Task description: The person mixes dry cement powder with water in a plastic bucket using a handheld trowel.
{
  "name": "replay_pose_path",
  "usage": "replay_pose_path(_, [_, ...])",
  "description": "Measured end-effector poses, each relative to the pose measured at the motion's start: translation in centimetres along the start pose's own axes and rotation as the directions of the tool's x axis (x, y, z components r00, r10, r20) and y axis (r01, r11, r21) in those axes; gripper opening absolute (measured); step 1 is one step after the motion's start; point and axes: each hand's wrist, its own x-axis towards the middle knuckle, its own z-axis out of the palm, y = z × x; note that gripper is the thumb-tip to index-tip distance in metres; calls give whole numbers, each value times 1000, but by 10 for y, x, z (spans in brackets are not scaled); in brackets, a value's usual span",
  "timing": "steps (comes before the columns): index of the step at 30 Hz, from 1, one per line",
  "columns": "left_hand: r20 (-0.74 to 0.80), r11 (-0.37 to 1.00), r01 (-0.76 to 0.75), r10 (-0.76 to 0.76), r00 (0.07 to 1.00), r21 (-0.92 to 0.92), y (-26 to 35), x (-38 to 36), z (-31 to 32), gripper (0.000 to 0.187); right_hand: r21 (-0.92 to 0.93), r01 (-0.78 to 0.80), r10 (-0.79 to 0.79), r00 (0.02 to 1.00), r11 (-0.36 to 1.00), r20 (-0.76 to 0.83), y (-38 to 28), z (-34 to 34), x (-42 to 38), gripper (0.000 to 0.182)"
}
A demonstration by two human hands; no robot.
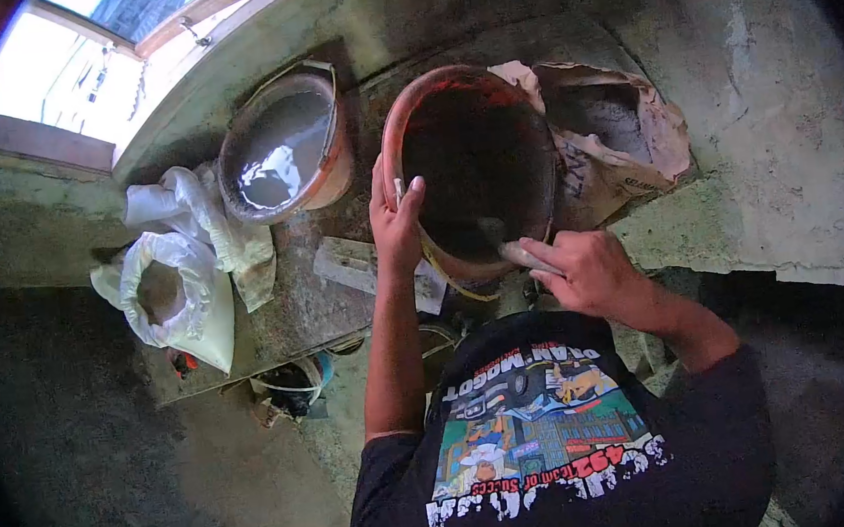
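Observation:
An orange-red bucket (394, 135) with a dark inside is tipped so its mouth shows to me. My left hand (396, 221) grips its left rim, thumb up along the edge. In my right hand (588, 269) is the handle of a trowel (516, 250), fingers wrapped round it. The grey blade reaches over the near rim into the bucket, partly lost in shadow. What lies deep in the bucket is too dark to make out. Below the near rim hangs a yellowish bucket handle (459, 285).
Left of the bucket stands a second bucket (338, 160) of greyish water. Farther left, an opened white sack (202, 328) holds grey powder. A torn paper bag (667, 137) of grey powder is at the right. A flat float (347, 265) lies near my left forearm. A window (55, 80) is upper left.

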Motion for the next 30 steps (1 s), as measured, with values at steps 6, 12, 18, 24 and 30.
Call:
replay_pose_path(6, [2,999,-19,19,1000,-26,2,1,1,63,81,-29,30,1000,996,-1,42,17,18,41])
replay_pose_path(12, [37,1000,-11,12,999,-9,-11,-2,0,65,-173,-75,61,995,982,-80,66,18,53,34])
replay_pose_path(18, [49,998,-5,8,999,-67,-3,-1,6,66,-350,-37,-40,977,936,-209,60,1,65,36])
replay_pose_path(24, [44,998,-52,52,998,-19,-7,-1,8,66,-501,-52,-49,981,864,-186,63,35,63,40])
replay_pose_path(30, [43,998,-34,36,998,-44,-5,0,7,64,-325,-90,67,994,941,-82,39,54,26,40])
